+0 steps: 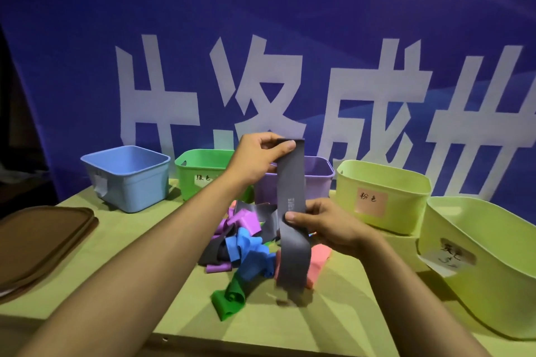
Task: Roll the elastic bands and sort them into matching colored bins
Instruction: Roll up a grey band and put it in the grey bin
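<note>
Above the pile, grey elastic band [291, 211] held up between both hands, not yet rolled.

Left hand [259, 155] pinches the band's top end, thumb on the front face; right hand [324, 226] pinches it lower down at mid-length, so it hangs straight and untwisted, likely to set up rolling from one end. Its bottom end is blurred, dangling just over the bench [130, 255]. Below it is a pile of loose bands [246, 243]: purple, blue, pink, green and dark ones. Bins stand in a row behind: blue bin [130, 180], green bin [200, 174], purple bin [317, 180] and a yellow-green bin with pink label [383, 197]. A second yellow-green bin [478, 264] sits nearest on the right; its label looks like grey, so it is probably this band's target. Brown lid [40, 243] lies at left.
</note>
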